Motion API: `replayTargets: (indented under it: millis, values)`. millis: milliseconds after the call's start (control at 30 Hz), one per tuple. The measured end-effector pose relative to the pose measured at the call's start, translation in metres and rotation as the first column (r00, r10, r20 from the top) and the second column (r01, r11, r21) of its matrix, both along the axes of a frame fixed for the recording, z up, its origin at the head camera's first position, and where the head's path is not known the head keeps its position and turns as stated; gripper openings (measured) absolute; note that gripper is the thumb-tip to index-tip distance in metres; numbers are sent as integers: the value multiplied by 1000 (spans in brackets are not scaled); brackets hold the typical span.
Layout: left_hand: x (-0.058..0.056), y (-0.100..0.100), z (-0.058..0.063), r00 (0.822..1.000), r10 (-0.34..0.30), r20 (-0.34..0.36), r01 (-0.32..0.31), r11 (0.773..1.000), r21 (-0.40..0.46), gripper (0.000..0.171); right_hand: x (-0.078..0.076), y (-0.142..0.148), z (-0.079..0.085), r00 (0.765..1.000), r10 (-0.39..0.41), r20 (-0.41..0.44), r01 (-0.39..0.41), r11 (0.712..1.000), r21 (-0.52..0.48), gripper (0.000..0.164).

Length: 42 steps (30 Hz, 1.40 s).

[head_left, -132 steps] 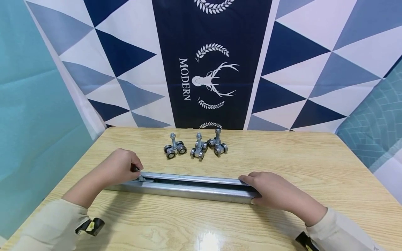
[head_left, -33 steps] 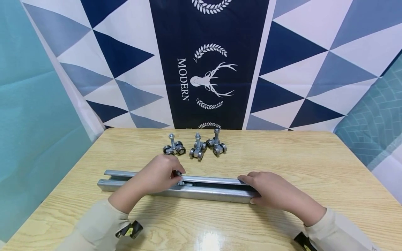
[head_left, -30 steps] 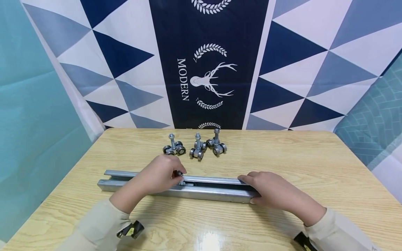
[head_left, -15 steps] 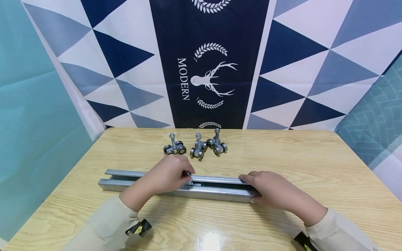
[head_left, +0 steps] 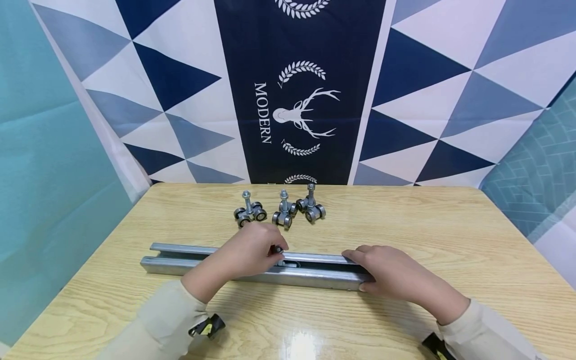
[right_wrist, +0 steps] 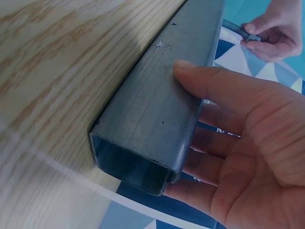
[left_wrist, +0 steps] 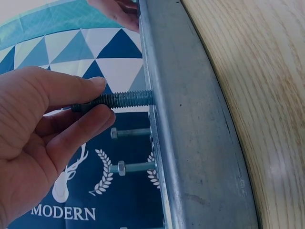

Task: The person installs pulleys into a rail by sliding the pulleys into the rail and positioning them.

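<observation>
A galvanized C-shaped metal rail (head_left: 315, 279) lies across the table with its slot facing up. My left hand (head_left: 254, 248) pinches the threaded bolt (left_wrist: 131, 98) of a roller trolley between thumb and fingers. The bolt stands up out of the slot near the rail's middle; the trolley's wheels are hidden inside. At the rail's right end, my right hand (head_left: 390, 270) grips the channel, thumb on the near side and fingers over the far side. In the right wrist view the rail's end opening (right_wrist: 131, 164) is visible, hollow near the mouth.
Behind the rail, three more roller trolleys stand bolt-up on the table: one on the left (head_left: 249, 210), one in the middle (head_left: 284, 214) and one on the right (head_left: 311, 207). The wooden table (head_left: 427, 220) ends at a patterned cloth backdrop (head_left: 297, 115).
My left hand has slid the trolley bolt rightward along the slot, from near the rail's left end to about its middle. The right hand and the rail stay put.
</observation>
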State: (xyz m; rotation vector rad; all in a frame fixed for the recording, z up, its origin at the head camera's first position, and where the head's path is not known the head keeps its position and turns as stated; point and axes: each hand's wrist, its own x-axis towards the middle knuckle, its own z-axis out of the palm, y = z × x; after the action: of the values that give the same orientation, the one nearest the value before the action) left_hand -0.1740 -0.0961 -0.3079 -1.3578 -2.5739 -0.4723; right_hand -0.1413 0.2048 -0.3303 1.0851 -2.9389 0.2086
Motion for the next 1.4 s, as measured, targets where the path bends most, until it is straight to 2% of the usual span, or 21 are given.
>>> replayTargets:
  millis: [267,500,700,800,1200,1400]
  values:
    - [0,3,2,1000,-10,-6,10,1000,1,8,-1,4,-2,1000,10,-26,-10,1000,-14,64]
    - [-1,8,0,1000,-21,3,21,1000,1,8,-3,12,-11,999,34,-23,-37,993,-114,61]
    - [-3,14,1,998,-53,-19,53,999,2,8,-6,21,-17,999,39,37,-31,977,-209,60]
    - [-4,17,0,998,-65,-27,65,998,2,8,-7,24,-17,996,32,83,-13,975,-224,62]
    - [-3,31,3,998,-68,10,68,998,-11,7,-6,40,-14,984,-5,180,54,962,-269,65]
    - [-3,40,4,997,-76,24,76,997,-24,9,-8,50,-14,965,-18,261,103,944,-314,65]
